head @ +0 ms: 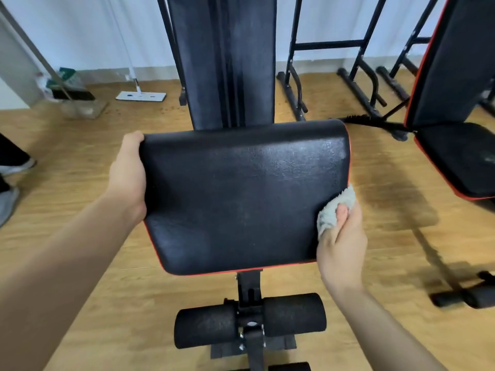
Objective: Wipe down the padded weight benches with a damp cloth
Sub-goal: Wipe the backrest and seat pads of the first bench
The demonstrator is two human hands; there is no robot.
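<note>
Two hands are on the near bench (249, 287); the left hand (128, 172) grips the left edge of its seat (241, 194), and the right hand (341, 242) holds the cloth (334, 207) in closed fingers against the right edge. Best, I think, to hold the seat steady and wipe across in overlapping strokes, edges too; the left fingers are hidden under the seat; the backrest (222, 62) top and the second bench (455, 156) are cut off.

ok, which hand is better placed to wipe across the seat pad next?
Right. The right hand grips the cloth at the right edge of the seat pad, so it could likely sweep inward. The left hand grips the left edge, without cloth.
</note>
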